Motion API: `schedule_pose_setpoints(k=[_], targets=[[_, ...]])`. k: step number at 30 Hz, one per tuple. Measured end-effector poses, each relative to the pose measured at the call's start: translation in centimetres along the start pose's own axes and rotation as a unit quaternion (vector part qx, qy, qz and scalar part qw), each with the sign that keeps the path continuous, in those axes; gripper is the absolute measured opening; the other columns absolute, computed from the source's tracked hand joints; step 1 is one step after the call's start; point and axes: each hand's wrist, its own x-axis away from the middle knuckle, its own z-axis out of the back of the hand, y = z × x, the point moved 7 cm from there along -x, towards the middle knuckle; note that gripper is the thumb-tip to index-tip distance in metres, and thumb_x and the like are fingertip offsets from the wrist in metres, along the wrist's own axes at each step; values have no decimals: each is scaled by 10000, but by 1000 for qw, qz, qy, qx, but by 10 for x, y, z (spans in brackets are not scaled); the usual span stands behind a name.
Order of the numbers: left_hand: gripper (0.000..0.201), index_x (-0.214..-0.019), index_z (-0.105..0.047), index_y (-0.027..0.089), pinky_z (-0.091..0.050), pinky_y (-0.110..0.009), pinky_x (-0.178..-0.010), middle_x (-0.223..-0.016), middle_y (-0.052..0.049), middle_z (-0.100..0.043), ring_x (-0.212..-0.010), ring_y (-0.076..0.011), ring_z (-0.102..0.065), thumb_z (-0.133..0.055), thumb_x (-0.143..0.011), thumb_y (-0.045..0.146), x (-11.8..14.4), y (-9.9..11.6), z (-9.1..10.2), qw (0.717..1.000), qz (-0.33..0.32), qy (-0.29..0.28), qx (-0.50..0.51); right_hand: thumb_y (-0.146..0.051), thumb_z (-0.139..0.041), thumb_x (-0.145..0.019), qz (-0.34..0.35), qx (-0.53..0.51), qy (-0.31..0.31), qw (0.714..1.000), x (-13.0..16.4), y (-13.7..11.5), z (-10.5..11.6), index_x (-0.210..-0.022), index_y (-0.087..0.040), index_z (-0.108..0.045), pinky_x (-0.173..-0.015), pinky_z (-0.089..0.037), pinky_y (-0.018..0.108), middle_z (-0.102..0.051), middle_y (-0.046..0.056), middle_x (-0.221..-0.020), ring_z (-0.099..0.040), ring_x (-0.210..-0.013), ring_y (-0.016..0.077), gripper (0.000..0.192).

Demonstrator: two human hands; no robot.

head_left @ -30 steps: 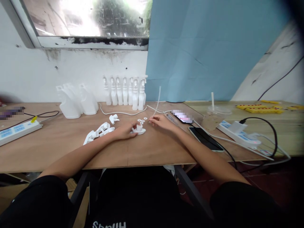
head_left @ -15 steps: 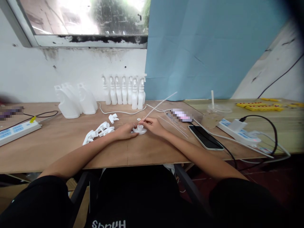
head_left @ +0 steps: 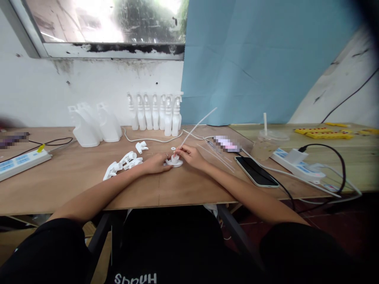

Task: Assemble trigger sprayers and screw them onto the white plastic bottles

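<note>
My left hand [head_left: 158,163] rests on the table, closed round a white trigger spray head [head_left: 176,162] that lies with its collar facing up. Between the fingertips of my right hand [head_left: 191,156] is a thin white plastic tube [head_left: 197,124], its lower end at the collar and its long free end slanting up to the right. Whether the tube sits inside the collar is hidden by the fingers. Just beyond the hands lies a small white ring [head_left: 173,148]. Several loose spray heads [head_left: 128,161] lie left of my left hand.
Spray bottles with heads [head_left: 155,114] stand in rows by the wall, with headless white bottles [head_left: 85,128] to their left. Loose tubes [head_left: 217,157], a phone [head_left: 256,171], a drink cup [head_left: 268,142] and a power strip [head_left: 299,165] lie to the right. Another power strip [head_left: 25,163] is at far left.
The tube in my right hand has tilted a little steeper, its free end shifting slightly left and up. My left hand and the spray head have stayed put.
</note>
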Motion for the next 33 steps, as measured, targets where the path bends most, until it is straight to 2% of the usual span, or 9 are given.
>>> schedule_pose_setpoints(k=[11,16,25,33], targets=[[324,-1150,-564,194,-462,-292,-766,-1037,-49,-667,-868,-199,-622,-564,-841,291,1,-2,-1,1000,18,-9,-1,-491,-571,-880,-16,-18,-10,1000,-1,4,0,-833,-180,-640,-690,-491,305,-676,42,-810,-604,-729,171,322],[284,-1106,-576,187,-457,-290,-772,-1016,-51,-670,-854,-195,-620,-572,-837,279,1,-1,0,1000,16,-7,-10,-505,-560,-881,-16,-7,-20,1000,-1,5,1,-831,-178,-638,-689,-484,308,-664,45,-801,-591,-711,169,339],[246,-1069,-574,180,-440,-286,-750,-995,-44,-664,-856,-191,-610,-565,-834,254,0,-1,0,1000,2,1,-1,-460,-562,-879,-4,9,-5,1000,-3,-1,-3,-803,-177,-580,-591,-398,256,-533,-14,-690,-483,-613,127,293],[244,-1056,-568,180,-439,-290,-743,-998,-55,-661,-850,-196,-607,-568,-835,283,0,-2,-1,1000,11,-1,-11,-465,-547,-887,-3,26,-1,1000,-4,-2,-4,-783,-183,-572,-579,-374,251,-527,-10,-675,-469,-625,130,302]])
